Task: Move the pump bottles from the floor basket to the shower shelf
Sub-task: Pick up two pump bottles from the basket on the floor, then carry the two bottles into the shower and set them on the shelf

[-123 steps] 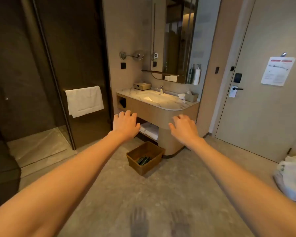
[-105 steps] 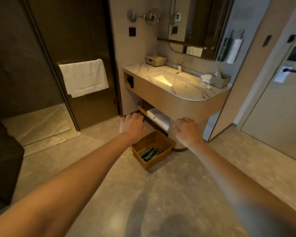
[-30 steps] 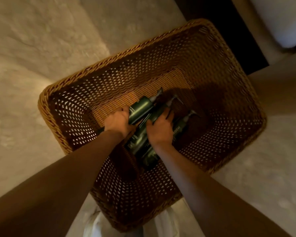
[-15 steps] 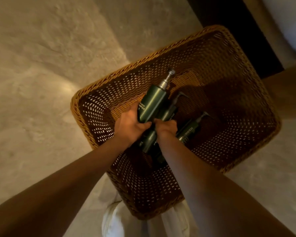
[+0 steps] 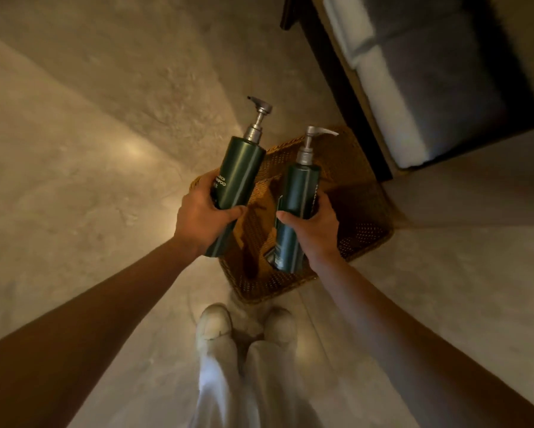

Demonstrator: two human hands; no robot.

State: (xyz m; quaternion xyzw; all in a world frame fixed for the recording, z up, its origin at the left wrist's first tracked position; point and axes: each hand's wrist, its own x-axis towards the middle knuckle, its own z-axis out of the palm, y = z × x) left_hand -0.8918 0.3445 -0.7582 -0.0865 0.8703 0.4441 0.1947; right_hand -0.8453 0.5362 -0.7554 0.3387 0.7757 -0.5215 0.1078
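Two dark green pump bottles with silver pumps are held up above the brown wicker floor basket (image 5: 361, 223). My left hand (image 5: 202, 219) grips the lower half of the left bottle (image 5: 242, 174), which has white lettering on its side. My right hand (image 5: 313, 230) grips the right bottle (image 5: 298, 199) around its middle. Both bottles tilt with their pumps pointing away from me. The bottles and my hands hide most of the basket's inside, so I cannot tell what lies in it. The shower shelf is out of view.
The basket stands on the grey stone floor (image 5: 105, 149) just ahead of my white shoes (image 5: 213, 325). At the upper right is the vanity's low shelf with folded white towels (image 5: 392, 97) and a dark frame edge (image 5: 330, 81).
Both hands have lifted out of the basket, each with one bottle. I have risen, so the basket looks smaller and my shoes and trousers have come into view.
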